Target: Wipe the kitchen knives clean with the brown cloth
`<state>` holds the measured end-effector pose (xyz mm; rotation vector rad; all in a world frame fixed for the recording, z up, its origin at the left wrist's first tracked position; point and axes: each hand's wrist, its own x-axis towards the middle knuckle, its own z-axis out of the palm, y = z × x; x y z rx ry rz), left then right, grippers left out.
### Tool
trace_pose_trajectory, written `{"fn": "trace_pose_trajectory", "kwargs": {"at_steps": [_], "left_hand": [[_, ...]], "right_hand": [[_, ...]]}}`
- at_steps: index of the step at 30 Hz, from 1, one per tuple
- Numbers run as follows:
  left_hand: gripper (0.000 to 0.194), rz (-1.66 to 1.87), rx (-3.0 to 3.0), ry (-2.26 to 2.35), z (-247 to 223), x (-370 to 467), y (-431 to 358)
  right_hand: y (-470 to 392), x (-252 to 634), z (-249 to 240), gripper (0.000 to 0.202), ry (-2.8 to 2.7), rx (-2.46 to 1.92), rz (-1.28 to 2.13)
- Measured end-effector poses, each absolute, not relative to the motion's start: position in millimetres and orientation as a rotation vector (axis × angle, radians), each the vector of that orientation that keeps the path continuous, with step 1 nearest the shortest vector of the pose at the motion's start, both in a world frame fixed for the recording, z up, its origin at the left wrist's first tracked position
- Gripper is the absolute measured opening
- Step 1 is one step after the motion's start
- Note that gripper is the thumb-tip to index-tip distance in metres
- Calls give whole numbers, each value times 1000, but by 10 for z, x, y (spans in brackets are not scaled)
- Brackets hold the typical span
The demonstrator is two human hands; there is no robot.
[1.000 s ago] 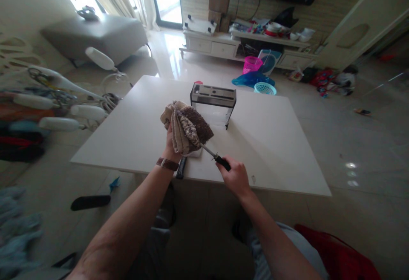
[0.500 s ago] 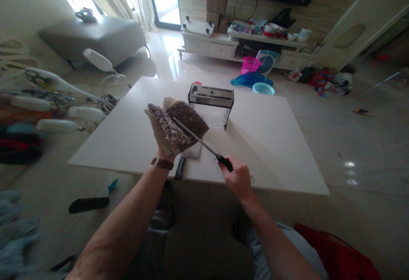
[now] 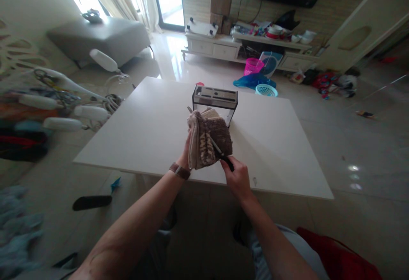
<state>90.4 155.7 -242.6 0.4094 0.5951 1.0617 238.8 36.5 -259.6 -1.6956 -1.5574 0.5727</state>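
Observation:
My left hand [image 3: 185,154] is closed on a folded brown and beige cloth [image 3: 220,131], most of its fingers hidden behind it. The cloth lies around a thin grey sharpening steel [image 3: 216,145], whose tip seems to poke out at the upper left. In my right hand [image 3: 239,177], the fingers are wrapped round the steel's black handle [image 3: 228,163]. Just beyond the cloth stands a knife block [image 3: 214,95] with a slotted dark-edged top and pale clear sides, partly covered by the cloth. All of this is above the front half of a white table [image 3: 137,135].
A small shiny item [image 3: 254,181] lies near the table's front edge. On the floor at the left are a chandelier's white lamp arms [image 3: 60,123] and a black sheath-like object [image 3: 92,203]. Baskets [image 3: 266,90] stand beyond the table, and a red bag [image 3: 335,254] is at the lower right.
My left hand has moved right with the cloth, down the steel towards its handle, folding the cloth around it. A cleaver seen on the table before is now hidden.

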Motion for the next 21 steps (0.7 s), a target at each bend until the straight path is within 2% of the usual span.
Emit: {"fn": "trace_pose_trajectory", "kwargs": {"at_steps": [3,6,11,21], "left_hand": [[46,1066,456,663,-2530,1032,1492],[51,1211,510,756,-2610,1113,1451],[54,1241,506,791,-2679,1133,1484],[48,1278,409,767,-2571,997,1595]], "right_hand": [[381,2377,-2603,33,-1511,-1660,609],[387,2390,-2602,33,-1499,-1669,607],[381,2423,-2588,31,-1514,-1671,611],[393,2388,-2555,35,-1558,-1699,587]]}}
